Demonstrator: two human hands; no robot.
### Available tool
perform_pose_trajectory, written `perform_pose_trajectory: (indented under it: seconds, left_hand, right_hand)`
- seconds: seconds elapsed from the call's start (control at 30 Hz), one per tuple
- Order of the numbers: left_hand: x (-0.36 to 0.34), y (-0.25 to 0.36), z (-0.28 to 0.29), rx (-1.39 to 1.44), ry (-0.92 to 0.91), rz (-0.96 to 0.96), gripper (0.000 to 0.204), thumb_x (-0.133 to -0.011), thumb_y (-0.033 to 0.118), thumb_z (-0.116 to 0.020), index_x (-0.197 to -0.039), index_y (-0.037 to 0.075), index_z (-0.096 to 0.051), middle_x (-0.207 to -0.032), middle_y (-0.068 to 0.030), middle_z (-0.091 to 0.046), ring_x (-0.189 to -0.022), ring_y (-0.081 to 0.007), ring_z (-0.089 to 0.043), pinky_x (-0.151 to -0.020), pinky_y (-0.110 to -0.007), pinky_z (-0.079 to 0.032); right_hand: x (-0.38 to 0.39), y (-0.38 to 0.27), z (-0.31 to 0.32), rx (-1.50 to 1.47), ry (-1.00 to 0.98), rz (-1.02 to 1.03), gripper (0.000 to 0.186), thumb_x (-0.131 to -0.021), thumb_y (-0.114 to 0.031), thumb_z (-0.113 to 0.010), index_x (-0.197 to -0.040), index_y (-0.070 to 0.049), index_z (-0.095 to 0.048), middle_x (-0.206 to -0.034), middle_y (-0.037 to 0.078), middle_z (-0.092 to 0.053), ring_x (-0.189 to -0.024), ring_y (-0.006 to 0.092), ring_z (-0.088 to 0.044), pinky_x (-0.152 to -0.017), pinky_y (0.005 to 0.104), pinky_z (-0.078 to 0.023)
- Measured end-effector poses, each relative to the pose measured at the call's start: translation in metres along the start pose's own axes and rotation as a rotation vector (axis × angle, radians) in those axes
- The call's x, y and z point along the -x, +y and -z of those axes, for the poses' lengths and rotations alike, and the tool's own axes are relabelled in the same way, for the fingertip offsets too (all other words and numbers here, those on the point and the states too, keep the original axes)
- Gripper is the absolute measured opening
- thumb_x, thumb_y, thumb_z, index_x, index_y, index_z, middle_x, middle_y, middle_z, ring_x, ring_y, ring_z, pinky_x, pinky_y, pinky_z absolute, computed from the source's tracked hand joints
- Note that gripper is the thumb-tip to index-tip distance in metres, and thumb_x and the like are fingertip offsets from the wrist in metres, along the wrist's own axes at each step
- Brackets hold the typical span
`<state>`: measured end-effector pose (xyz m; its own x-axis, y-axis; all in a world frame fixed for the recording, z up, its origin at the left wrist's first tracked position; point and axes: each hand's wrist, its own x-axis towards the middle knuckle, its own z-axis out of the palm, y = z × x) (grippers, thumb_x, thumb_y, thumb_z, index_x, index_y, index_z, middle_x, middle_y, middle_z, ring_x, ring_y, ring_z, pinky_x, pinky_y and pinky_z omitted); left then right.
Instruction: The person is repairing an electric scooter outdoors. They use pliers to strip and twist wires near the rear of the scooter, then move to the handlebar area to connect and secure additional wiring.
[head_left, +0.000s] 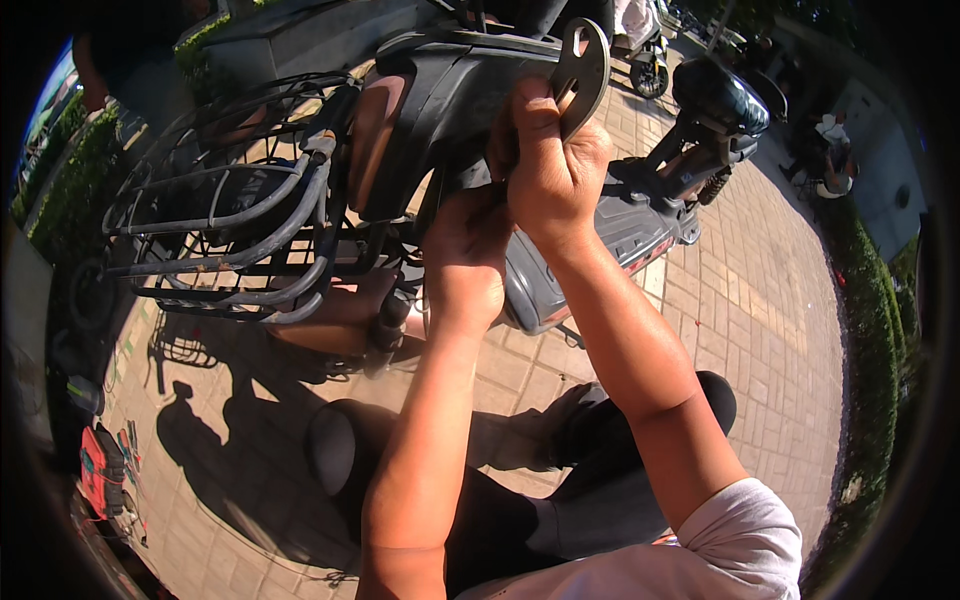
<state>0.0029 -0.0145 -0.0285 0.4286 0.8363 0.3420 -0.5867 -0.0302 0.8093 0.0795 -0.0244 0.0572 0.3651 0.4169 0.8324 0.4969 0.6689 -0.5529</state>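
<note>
My right hand [560, 170] is closed around a flat grey metal plate [594, 70] with a long slot, which sticks up past the thumb. Just below and left of it, my left hand [465, 260] reaches in against the side of a black scooter [460, 75]. Its fingers are in shadow and partly behind the right hand, so what they hold or touch is hidden. The scooter's grey ribbed footboard [600, 230] lies to the right of both hands. On the left side of the scooter is a grey metal wire basket [230, 215].
On the paved ground [755, 330] at the left are a red-and-black tool case [100, 475] and several hand tools [132, 460]. My bent legs are below my forearms. Another scooter's wheel [650, 78] stands behind, and a hedge [870, 390] runs along the right.
</note>
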Motion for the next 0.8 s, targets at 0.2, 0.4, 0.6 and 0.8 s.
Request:
perform_pose_trajectory:
  seconds: [0.2, 0.4, 0.6, 0.8]
  left_hand:
    - [0.003, 0.009, -0.006, -0.042, 0.021, 0.025, 0.017, -0.09, 0.0, -0.064, -0.107, -0.005, -0.064, -0.092, -0.0101, -0.07, -0.082, -0.0123, -0.065, -0.077, -0.026, -0.051]
    - [0.002, 0.008, -0.005, 0.02, 0.022, 0.034, 0.015, -0.089, -0.002, -0.064, -0.104, -0.004, -0.065, -0.087, -0.0083, -0.07, -0.077, -0.0112, -0.064, -0.074, -0.025, -0.051]
    - [0.004, 0.012, -0.005, -0.027, 0.011, 0.041, 0.013, -0.09, -0.002, -0.064, -0.103, -0.003, -0.064, -0.088, -0.007, -0.069, -0.079, -0.0111, -0.064, -0.074, -0.025, -0.051]
    - [0.004, 0.016, -0.004, -0.086, 0.029, 0.029, 0.013, -0.091, 0.0, -0.063, -0.104, -0.003, -0.063, -0.087, -0.0068, -0.068, -0.078, -0.0113, -0.064, -0.074, -0.026, -0.051]
  right_hand:
    - [-0.002, -0.002, 0.0, 0.07, 0.013, 0.026, 0.034, -0.103, -0.025, -0.05, -0.076, -0.005, -0.054, -0.057, 0.003, -0.051, -0.047, 0.0088, -0.046, -0.042, 0.0228, -0.034]
    - [-0.004, -0.006, -0.005, -0.012, 0.048, -0.057, 0.034, -0.102, -0.025, -0.05, -0.077, -0.004, -0.055, -0.056, 0.004, -0.051, -0.044, 0.0096, -0.046, -0.041, 0.0234, -0.034]
    - [-0.006, 0.001, -0.007, 0.012, 0.079, 0.018, 0.034, -0.103, -0.026, -0.051, -0.078, -0.004, -0.055, -0.056, 0.003, -0.05, -0.044, 0.0097, -0.046, -0.04, 0.0235, -0.034]
    - [-0.006, 0.002, -0.011, -0.015, 0.151, 0.05, 0.031, -0.103, -0.026, -0.051, -0.082, -0.004, -0.057, -0.056, 0.002, -0.048, -0.044, 0.0095, -0.044, -0.041, 0.0238, -0.034]
